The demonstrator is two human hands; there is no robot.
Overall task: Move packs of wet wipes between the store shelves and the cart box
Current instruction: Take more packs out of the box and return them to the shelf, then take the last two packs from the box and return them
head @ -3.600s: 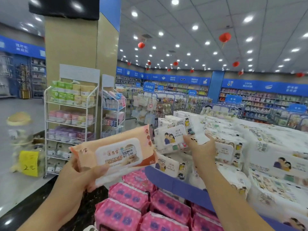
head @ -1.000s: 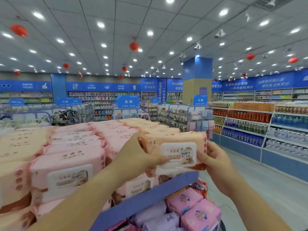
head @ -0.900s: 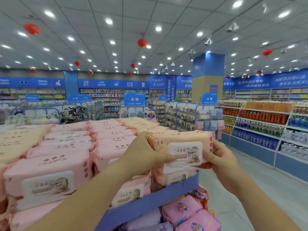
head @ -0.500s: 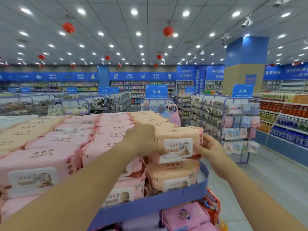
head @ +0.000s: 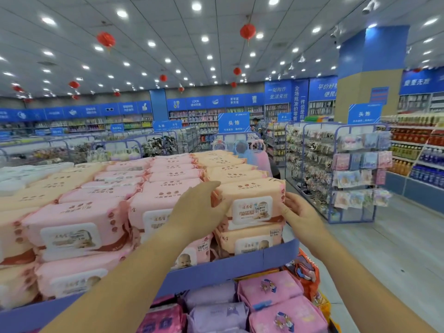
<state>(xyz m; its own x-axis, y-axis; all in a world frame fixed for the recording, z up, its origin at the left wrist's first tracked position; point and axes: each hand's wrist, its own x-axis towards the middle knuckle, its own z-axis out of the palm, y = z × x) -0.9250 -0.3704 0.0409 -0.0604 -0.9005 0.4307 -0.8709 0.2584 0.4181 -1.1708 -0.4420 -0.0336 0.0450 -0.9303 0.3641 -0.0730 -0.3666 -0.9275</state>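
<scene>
An orange pack of wet wipes (head: pixel 252 200) with a white lid sits on top of another orange pack (head: pixel 249 240) at the right front corner of the blue-edged shelf (head: pixel 230 266). My left hand (head: pixel 199 210) grips its left end. At its right end my right hand (head: pixel 300 217) touches it with fingers spread. Rows of pink packs (head: pixel 77 227) and orange packs fill the shelf to the left and behind.
Pink and purple soft packs (head: pixel 269 292) lie on the lower tier under the shelf edge. A wire rack (head: pixel 346 174) of small hanging goods stands to the right across a grey floor aisle. Drink shelves (head: pixel 418 152) line the far right wall.
Both hands carried the orange pack from chest height down onto the stack at the shelf's right front corner. The view turned right from the white packs to the pink and orange rows.
</scene>
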